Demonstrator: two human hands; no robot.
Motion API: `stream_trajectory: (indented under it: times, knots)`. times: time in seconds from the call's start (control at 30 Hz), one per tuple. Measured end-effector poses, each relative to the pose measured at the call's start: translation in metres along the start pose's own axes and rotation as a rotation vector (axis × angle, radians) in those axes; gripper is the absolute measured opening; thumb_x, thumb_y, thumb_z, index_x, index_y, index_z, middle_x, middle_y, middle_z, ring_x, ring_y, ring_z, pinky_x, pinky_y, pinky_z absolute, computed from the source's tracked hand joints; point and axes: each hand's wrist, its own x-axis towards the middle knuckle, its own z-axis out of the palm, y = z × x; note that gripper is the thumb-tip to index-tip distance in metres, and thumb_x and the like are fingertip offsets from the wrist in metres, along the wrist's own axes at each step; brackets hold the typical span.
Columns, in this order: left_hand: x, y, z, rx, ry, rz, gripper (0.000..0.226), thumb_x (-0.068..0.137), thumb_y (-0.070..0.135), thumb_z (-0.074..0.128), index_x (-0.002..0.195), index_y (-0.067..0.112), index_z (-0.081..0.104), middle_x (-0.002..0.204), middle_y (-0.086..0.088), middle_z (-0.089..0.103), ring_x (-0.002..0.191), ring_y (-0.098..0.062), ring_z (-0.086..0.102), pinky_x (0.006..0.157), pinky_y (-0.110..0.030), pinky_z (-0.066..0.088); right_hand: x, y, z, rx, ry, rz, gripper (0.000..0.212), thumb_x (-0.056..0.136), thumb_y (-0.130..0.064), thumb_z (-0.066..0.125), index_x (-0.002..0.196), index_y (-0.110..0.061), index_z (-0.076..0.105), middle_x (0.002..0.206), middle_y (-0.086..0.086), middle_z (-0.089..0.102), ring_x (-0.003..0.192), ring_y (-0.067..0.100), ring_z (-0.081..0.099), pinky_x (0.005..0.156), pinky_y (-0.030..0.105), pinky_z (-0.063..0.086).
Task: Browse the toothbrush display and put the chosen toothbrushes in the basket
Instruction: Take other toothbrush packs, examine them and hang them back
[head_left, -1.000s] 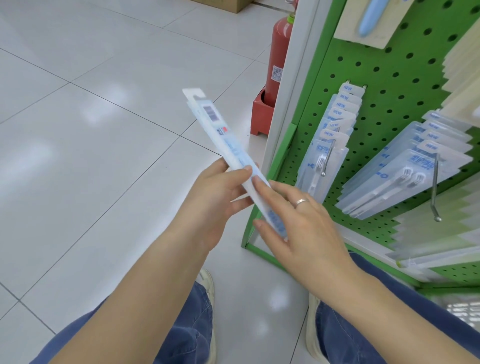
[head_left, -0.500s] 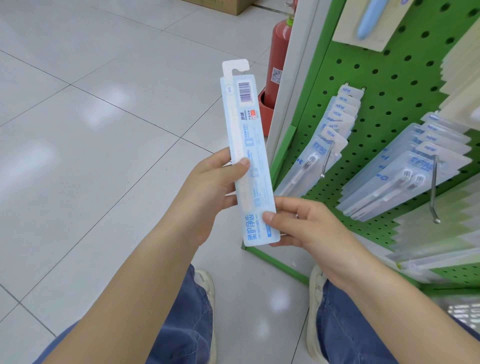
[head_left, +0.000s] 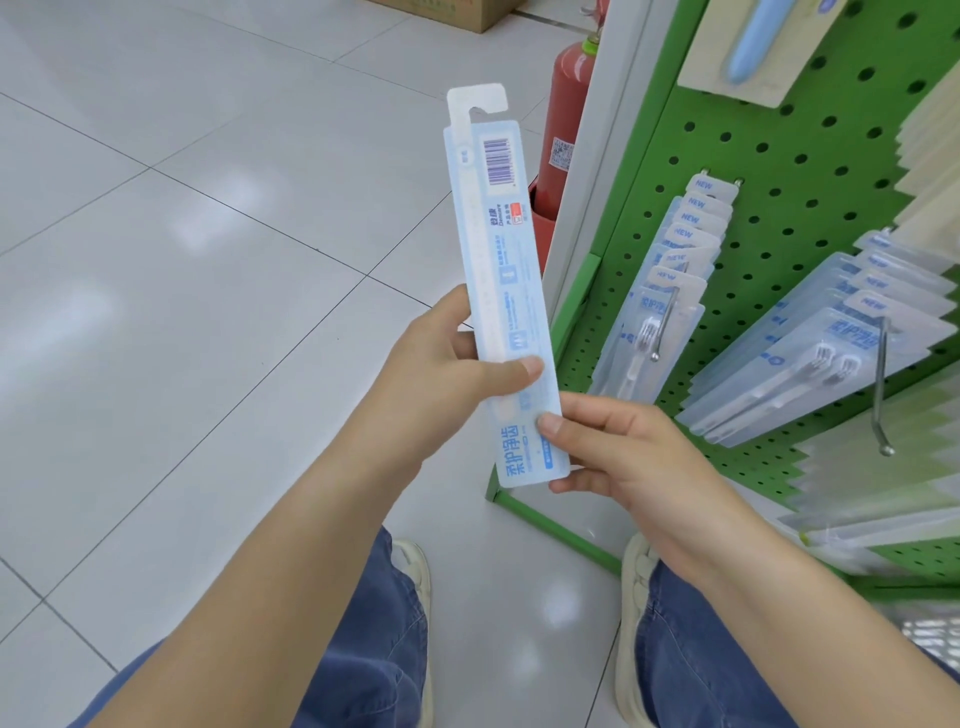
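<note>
A long pale-blue toothbrush pack (head_left: 498, 249) stands upright in front of me, its back side with the barcode turned toward me. My left hand (head_left: 441, 374) grips its middle, thumb across the front. My right hand (head_left: 623, 452) pinches the pack's lower right edge. To the right, a green pegboard display (head_left: 779, 156) carries hooks of similar packs: one row (head_left: 670, 291) near the pack and a wider row (head_left: 831, 353) further right. A white mesh basket corner (head_left: 930, 631) peeks in at the lower right.
A red fire extinguisher (head_left: 563, 130) stands on the floor behind the display's white post. A cardboard box (head_left: 457, 10) sits at the top edge. White tiled floor spreads to the left. My knees and shoes show below my arms.
The pack swung from tilted and edge-on to upright with its back facing me. My right hand shifted from lying along it to pinching its lower edge.
</note>
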Motion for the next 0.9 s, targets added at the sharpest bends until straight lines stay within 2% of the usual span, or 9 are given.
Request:
stream_trajectory:
  times: [0.1, 0.2, 0.3, 0.4, 0.53, 0.63, 0.73, 0.8, 0.9]
  knots:
    - [0.001, 0.001, -0.003, 0.006, 0.03, 0.018, 0.03, 0.089, 0.016, 0.068, 0.113, 0.033, 0.064, 0.094, 0.01, 0.075, 0.089, -0.006, 0.07, 0.083, -0.025, 0.053, 0.0, 0.0, 0.0, -0.013, -0.007, 0.007, 0.021, 0.094, -0.013, 0.055, 0.107, -0.015, 0.073, 0.099, 0.007, 0.075, 0.084, 0.013, 0.067, 0.069, 0.022, 0.054]
    - [0.001, 0.003, -0.005, -0.012, 0.096, 0.017, 0.012, 0.093, 0.028, 0.062, 0.101, 0.026, 0.071, 0.086, 0.011, 0.075, 0.082, -0.005, 0.07, 0.077, -0.023, 0.055, 0.0, 0.002, 0.001, -0.017, -0.04, 0.013, 0.022, 0.094, -0.011, 0.055, 0.108, -0.013, 0.072, 0.098, 0.008, 0.075, 0.085, 0.017, 0.069, 0.077, 0.026, 0.056]
    - [0.004, 0.007, -0.008, -0.032, 0.191, -0.03, 0.03, 0.093, 0.042, 0.057, 0.082, 0.019, 0.073, 0.075, 0.011, 0.073, 0.072, -0.003, 0.068, 0.066, -0.015, 0.053, -0.002, 0.002, 0.004, 0.002, -0.081, 0.019, 0.024, 0.094, -0.007, 0.054, 0.111, -0.01, 0.071, 0.098, 0.008, 0.075, 0.091, 0.02, 0.071, 0.087, 0.031, 0.056]
    - [0.006, 0.012, -0.012, -0.061, 0.239, -0.089, 0.045, 0.092, 0.051, 0.053, 0.074, 0.016, 0.073, 0.073, 0.008, 0.074, 0.069, -0.005, 0.07, 0.063, -0.013, 0.053, -0.004, 0.002, 0.005, -0.025, -0.087, -0.009, 0.025, 0.094, -0.004, 0.054, 0.111, -0.01, 0.071, 0.098, 0.006, 0.076, 0.092, 0.019, 0.072, 0.087, 0.029, 0.056]
    - [0.007, 0.01, -0.015, -0.134, 0.224, -0.113, 0.043, 0.094, 0.048, 0.052, 0.089, 0.011, 0.074, 0.086, -0.002, 0.077, 0.079, -0.015, 0.073, 0.07, -0.02, 0.057, -0.003, 0.004, 0.005, -0.081, -0.079, -0.017, 0.025, 0.094, -0.001, 0.054, 0.106, -0.012, 0.072, 0.095, 0.005, 0.076, 0.086, 0.013, 0.071, 0.084, 0.026, 0.057]
    - [0.007, 0.009, -0.018, -0.211, 0.219, -0.101, 0.027, 0.095, 0.036, 0.057, 0.093, 0.014, 0.073, 0.086, 0.0, 0.076, 0.077, -0.015, 0.072, 0.065, -0.02, 0.055, -0.004, 0.005, 0.007, -0.106, -0.089, -0.002, 0.025, 0.094, 0.0, 0.053, 0.106, -0.013, 0.072, 0.095, 0.005, 0.076, 0.083, 0.01, 0.071, 0.08, 0.022, 0.056]
    - [0.008, 0.007, -0.019, -0.25, 0.231, -0.11, 0.026, 0.094, 0.036, 0.059, 0.095, 0.013, 0.073, 0.089, -0.003, 0.075, 0.077, -0.015, 0.071, 0.064, -0.02, 0.054, -0.004, 0.007, 0.008, -0.135, -0.056, -0.023, 0.023, 0.092, -0.002, 0.057, 0.102, -0.016, 0.072, 0.093, -0.001, 0.076, 0.084, 0.007, 0.071, 0.076, 0.017, 0.055]
    - [0.008, 0.006, -0.017, -0.259, 0.205, -0.121, 0.029, 0.094, 0.037, 0.058, 0.099, 0.012, 0.072, 0.098, -0.006, 0.075, 0.082, -0.017, 0.072, 0.068, -0.024, 0.057, -0.003, 0.007, 0.008, -0.072, -0.037, -0.021, 0.022, 0.09, -0.006, 0.061, 0.106, -0.016, 0.071, 0.093, -0.004, 0.076, 0.082, 0.005, 0.071, 0.069, 0.011, 0.051]
    - [0.007, 0.005, -0.01, -0.315, 0.126, -0.159, 0.027, 0.094, 0.036, 0.056, 0.1, 0.013, 0.07, 0.104, -0.008, 0.074, 0.088, -0.017, 0.072, 0.08, -0.028, 0.059, -0.004, 0.003, 0.013, 0.016, -0.062, 0.008, 0.02, 0.091, -0.013, 0.06, 0.107, -0.02, 0.069, 0.098, -0.002, 0.075, 0.084, 0.008, 0.069, 0.069, 0.017, 0.054]
